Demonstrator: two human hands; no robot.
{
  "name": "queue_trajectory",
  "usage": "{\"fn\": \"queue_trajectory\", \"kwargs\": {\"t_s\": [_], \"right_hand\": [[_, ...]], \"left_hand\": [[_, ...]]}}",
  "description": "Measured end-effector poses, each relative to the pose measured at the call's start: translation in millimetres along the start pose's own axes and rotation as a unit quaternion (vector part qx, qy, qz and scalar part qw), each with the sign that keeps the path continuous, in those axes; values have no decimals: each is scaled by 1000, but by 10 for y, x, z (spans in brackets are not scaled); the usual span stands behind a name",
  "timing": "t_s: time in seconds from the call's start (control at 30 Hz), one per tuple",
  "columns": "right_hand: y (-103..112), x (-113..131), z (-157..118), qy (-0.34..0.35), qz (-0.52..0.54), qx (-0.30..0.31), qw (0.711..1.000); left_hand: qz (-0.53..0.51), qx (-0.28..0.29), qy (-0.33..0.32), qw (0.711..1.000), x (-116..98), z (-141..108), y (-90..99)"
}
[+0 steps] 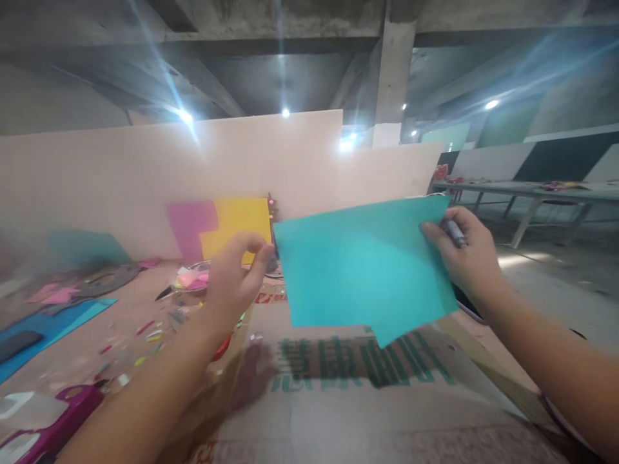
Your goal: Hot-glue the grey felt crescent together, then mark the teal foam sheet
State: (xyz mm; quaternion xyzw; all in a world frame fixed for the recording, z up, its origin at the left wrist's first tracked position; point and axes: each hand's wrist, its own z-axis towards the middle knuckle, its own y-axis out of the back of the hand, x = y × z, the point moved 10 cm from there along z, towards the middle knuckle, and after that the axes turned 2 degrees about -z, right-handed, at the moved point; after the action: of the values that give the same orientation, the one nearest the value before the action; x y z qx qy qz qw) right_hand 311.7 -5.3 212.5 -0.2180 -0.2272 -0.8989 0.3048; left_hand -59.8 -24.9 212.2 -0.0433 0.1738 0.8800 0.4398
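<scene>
A teal sheet of paper (362, 264) hangs tilted above the work surface, with a notch cut along its lower edge. My right hand (471, 251) grips its upper right corner between thumb and fingers. Tucked in the same hand is a short grey-silver marker pen (455, 233). My left hand (239, 274) is closed in a pinch just beside the sheet's left edge. Something small and greyish shows at its fingertips, too blurred to name. Whether these fingers touch the sheet is unclear. Below the sheet lies a cardboard piece (319, 419) with green printed characters.
Yellow (236, 222) and magenta (186, 222) sheets lean on a pale board (145, 167). Colourful scraps (155, 335) litter the left side, near a purple tape dispenser (80, 412) and a blue sheet (58, 328). Another table (532, 190) stands behind, at right.
</scene>
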Motion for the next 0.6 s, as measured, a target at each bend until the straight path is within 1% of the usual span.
{"fn": "queue_trajectory", "kwargs": {"t_s": [0.1, 0.17, 0.3, 0.4, 0.47, 0.6], "right_hand": [[7, -109, 58, -29, 0, 13, 1000], [65, -179, 110, -43, 2, 6, 999], [316, -299, 202, -74, 11, -53, 996], [446, -332, 236, -80, 9, -81, 994], [458, -337, 242, -82, 6, -84, 993], [348, -422, 231, -117, 32, -58, 991]], "left_hand": [[21, 63, 38, 997, 127, -16, -153], [25, 97, 54, 993, 200, -46, -253], [38, 146, 70, 986, 284, -93, -384], [41, 190, 79, 978, 297, -124, -470], [37, 207, 78, 975, 279, -139, -509], [22, 232, 72, 970, 240, -178, -593]]}}
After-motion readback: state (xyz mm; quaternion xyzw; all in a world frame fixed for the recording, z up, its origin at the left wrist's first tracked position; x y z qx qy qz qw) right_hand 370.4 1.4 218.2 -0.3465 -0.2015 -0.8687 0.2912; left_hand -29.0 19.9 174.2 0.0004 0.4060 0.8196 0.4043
